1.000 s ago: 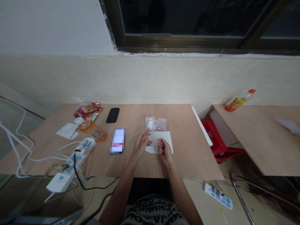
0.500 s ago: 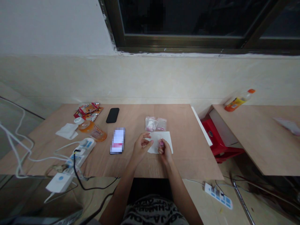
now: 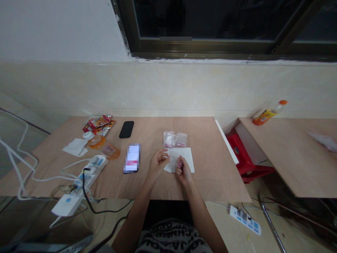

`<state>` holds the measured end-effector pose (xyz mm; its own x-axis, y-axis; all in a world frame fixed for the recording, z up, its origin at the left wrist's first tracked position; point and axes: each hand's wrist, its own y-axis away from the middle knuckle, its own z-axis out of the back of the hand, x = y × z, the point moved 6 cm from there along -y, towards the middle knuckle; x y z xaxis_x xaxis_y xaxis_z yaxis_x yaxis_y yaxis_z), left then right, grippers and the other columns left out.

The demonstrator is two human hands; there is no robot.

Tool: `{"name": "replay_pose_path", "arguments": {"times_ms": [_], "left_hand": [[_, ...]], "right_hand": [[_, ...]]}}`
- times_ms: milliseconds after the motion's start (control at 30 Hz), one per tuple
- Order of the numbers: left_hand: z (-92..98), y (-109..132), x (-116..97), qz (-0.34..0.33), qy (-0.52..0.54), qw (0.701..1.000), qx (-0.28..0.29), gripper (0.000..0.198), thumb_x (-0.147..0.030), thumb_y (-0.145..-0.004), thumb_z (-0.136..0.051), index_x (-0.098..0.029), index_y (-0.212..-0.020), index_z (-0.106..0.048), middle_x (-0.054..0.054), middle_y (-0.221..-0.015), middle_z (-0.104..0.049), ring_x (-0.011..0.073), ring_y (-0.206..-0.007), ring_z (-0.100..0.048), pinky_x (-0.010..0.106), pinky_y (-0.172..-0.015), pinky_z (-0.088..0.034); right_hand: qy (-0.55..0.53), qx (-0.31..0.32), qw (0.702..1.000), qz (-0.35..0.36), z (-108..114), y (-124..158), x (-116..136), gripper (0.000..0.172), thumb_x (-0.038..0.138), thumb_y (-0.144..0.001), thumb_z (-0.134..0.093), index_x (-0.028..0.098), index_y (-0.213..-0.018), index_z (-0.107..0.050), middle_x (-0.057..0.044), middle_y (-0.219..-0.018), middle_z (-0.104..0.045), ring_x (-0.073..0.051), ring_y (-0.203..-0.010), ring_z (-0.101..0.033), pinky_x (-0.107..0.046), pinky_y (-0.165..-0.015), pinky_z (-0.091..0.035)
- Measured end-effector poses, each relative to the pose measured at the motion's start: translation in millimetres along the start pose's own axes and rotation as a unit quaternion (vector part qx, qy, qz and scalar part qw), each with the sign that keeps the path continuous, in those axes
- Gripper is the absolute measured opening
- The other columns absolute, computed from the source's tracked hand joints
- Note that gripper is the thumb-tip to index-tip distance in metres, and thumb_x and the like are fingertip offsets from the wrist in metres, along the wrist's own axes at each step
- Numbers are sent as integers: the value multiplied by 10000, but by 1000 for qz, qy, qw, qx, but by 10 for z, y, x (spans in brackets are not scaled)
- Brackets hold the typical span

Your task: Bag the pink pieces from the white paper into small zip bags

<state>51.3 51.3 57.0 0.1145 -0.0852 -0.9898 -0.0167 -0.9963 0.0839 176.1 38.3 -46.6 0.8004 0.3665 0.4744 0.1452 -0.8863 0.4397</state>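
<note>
My left hand (image 3: pixel 157 162) hovers at the left edge of a white sheet of paper (image 3: pixel 188 161). Its fingers are curved, with a gap between thumb and forefinger; I make out nothing held there. Over the paper, my right hand (image 3: pixel 183 170) is closed in a pinch around a small pink cluster (image 3: pixel 180 163), mostly covered by the fingers and too small to name. Just behind the paper lie two small clear plastic bags, the left bag (image 3: pixel 170 139) and the right bag (image 3: pixel 181 139), with pinkish bits inside.
To the left are a lit phone (image 3: pixel 132 158), a dark phone (image 3: pixel 126 129), an orange drink bottle (image 3: pixel 104 146) on its side, snack packets (image 3: pixel 98 124) and a power strip (image 3: pixel 91 175) with cables. A red stool (image 3: pixel 240 151) stands between this table and another holding a bottle (image 3: pixel 268 114).
My right hand has shifted slightly left with the pink cluster, closer to my left hand. The left hand moved a little left. The bags and paper look unmoved.
</note>
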Motion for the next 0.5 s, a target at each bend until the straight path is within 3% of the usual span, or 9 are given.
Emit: {"name": "replay_pose_path", "arguments": {"times_ms": [300, 400, 500], "left_hand": [[17, 26, -23, 19, 40, 999, -17, 371, -213, -621, -754, -181, -962, -614, -29, -766, -657, 81, -614, -587, 184, -580, -440], [76, 29, -49, 8, 41, 998, -49, 365, -218, -630, -751, -178, -967, -615, -24, -765, -655, 90, -643, -602, 191, -607, -454], [221, 18, -25, -17, 38, 994, -105, 394, -224, -646, -742, -188, -1012, -599, -19, -795, -659, 108, -702, -629, 206, -654, -479]], "right_hand": [[-50, -33, 998, -24, 78, -61, -60, 428, 402, -758, -710, 216, -628, -347, 142, -438, -318, -1, -306, -148, -125, -286, -115], [-9, -48, 999, -17, 128, -107, -59, 454, 451, -782, -665, 227, -611, -308, 140, -425, -276, -16, -311, -129, -148, -293, -98], [90, -52, 994, 38, 162, -184, 55, 463, 513, -802, -605, 234, -600, -296, 128, -433, -251, -39, -339, -144, -175, -321, -99]]}}
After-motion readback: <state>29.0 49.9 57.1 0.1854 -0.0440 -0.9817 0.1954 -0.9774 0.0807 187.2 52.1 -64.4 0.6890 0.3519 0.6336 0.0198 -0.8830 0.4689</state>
